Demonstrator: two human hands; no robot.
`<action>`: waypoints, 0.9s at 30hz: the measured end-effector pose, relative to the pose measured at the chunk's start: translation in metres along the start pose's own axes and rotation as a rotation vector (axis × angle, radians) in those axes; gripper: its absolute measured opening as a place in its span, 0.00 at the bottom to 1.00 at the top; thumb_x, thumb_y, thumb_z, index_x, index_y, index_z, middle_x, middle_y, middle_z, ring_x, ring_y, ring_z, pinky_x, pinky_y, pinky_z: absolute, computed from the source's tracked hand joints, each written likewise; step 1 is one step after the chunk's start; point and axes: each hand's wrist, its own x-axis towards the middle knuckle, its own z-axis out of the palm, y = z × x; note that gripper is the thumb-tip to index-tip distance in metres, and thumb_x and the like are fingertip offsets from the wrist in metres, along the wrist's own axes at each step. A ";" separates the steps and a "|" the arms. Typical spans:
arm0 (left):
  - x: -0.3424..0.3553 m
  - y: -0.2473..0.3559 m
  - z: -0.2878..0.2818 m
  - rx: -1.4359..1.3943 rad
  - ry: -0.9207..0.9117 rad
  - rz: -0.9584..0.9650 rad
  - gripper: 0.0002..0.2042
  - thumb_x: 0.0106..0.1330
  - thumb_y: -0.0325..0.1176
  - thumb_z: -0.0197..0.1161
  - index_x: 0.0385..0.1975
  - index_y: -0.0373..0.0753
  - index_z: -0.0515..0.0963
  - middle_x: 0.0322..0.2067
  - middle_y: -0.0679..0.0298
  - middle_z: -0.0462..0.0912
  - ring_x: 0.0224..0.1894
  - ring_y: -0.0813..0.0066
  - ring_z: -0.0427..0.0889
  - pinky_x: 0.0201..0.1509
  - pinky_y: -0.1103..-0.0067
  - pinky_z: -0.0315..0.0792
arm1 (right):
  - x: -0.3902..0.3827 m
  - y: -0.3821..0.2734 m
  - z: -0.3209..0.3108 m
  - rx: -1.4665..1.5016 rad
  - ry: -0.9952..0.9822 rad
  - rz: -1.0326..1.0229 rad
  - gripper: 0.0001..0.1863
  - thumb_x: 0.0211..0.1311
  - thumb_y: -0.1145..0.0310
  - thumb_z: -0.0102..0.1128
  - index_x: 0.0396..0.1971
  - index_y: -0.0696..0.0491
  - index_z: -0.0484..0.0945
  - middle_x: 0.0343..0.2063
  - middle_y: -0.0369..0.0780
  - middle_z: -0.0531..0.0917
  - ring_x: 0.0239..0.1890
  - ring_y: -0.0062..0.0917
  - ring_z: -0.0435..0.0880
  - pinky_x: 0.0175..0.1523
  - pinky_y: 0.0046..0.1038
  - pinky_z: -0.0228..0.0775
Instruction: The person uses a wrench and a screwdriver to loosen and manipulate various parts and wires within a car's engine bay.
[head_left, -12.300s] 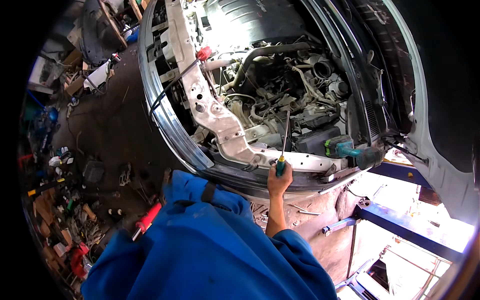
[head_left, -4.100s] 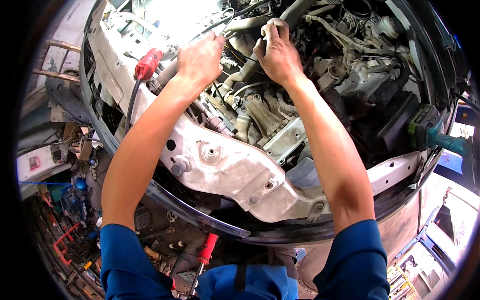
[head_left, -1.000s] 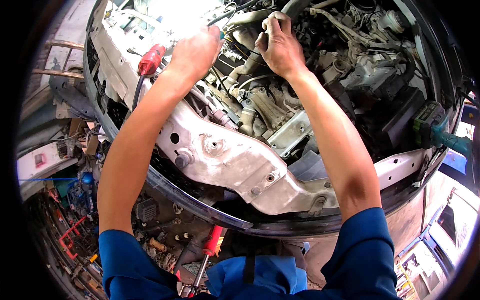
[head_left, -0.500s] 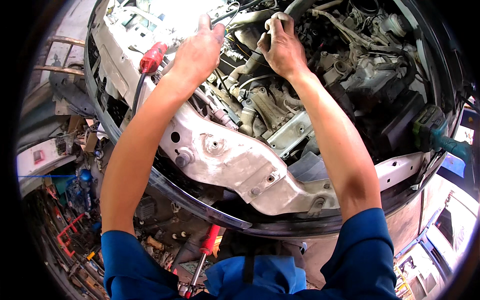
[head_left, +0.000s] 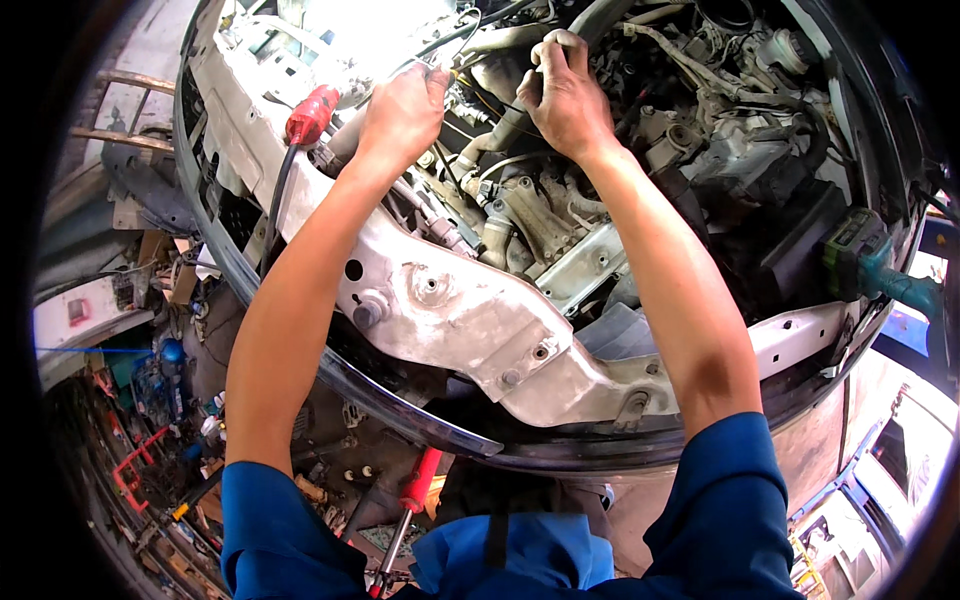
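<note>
Over the open engine bay (head_left: 545,210) of a vehicle, both my arms reach far forward. My left hand (head_left: 403,112) is closed, thumb and fingertips pinched together where a thin wire (head_left: 468,40) meets them; the exact grip is small and partly glared out. To its right, my right hand (head_left: 570,98) has its fingers curled toward the thumb, beside a thick dark hose (head_left: 597,18). What it holds, if anything, cannot be made out. Thin yellow wiring (head_left: 487,102) runs between the two hands.
A red handle with a black cord (head_left: 312,115) lies left of my left hand, near bright glare. The pale metal front crossmember (head_left: 440,330) spans below my arms. A teal cordless tool (head_left: 900,290) rests at right. Tools and parts (head_left: 150,480) clutter the floor at left.
My left hand has dropped slightly toward me, and its forearm has shifted right. The raised finger or thumb has lowered. My right hand stays nearly in place.
</note>
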 end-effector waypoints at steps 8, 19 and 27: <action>0.000 -0.004 0.002 -0.008 -0.049 0.077 0.22 0.68 0.48 0.53 0.46 0.32 0.74 0.38 0.39 0.80 0.44 0.42 0.79 0.50 0.60 0.71 | -0.002 -0.003 -0.004 -0.022 -0.018 -0.001 0.16 0.59 0.64 0.58 0.45 0.49 0.65 0.54 0.44 0.64 0.43 0.47 0.78 0.44 0.42 0.76; 0.006 0.002 -0.001 0.258 -0.116 0.145 0.15 0.70 0.41 0.48 0.38 0.33 0.74 0.31 0.43 0.81 0.37 0.43 0.81 0.43 0.60 0.76 | -0.005 0.002 -0.007 -0.021 -0.015 -0.041 0.17 0.60 0.63 0.57 0.46 0.49 0.64 0.54 0.44 0.64 0.44 0.47 0.78 0.44 0.43 0.76; 0.016 -0.003 0.005 -0.556 -0.172 -0.322 0.22 0.63 0.48 0.59 0.36 0.30 0.70 0.25 0.52 0.78 0.31 0.60 0.83 0.32 0.63 0.76 | -0.004 0.007 -0.004 -0.026 0.000 -0.042 0.17 0.59 0.65 0.59 0.46 0.48 0.64 0.54 0.44 0.63 0.42 0.47 0.78 0.43 0.43 0.75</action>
